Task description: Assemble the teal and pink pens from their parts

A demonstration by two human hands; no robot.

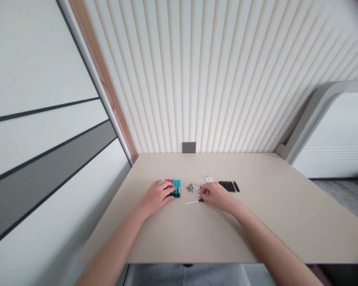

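Note:
My left hand [158, 196] lies over a row of pen-like tubes, its fingers stretched out and apart. Turquoise tubes with black ends [179, 186] show beside its fingertips, and red ones [168, 180] peek out above. With fingertips pinched together, my right hand [217, 195] is low over the table; whatever they hold is too small to make out. Just left of it lie small whitish pieces [197, 188] and a pile of small grey pieces [190, 187]. A thin white rod with a black end [193, 202] lies at its near side, partly hidden by the fingers.
Behind my right hand are several thin white rods [208, 178]. A row of black tubes [231, 186] lies to its right. The beige table [256, 230] meets a ribbed wall with a grey socket [189, 147]. A white cabinet [47, 159] stands at left, a padded white piece [340, 131] at right.

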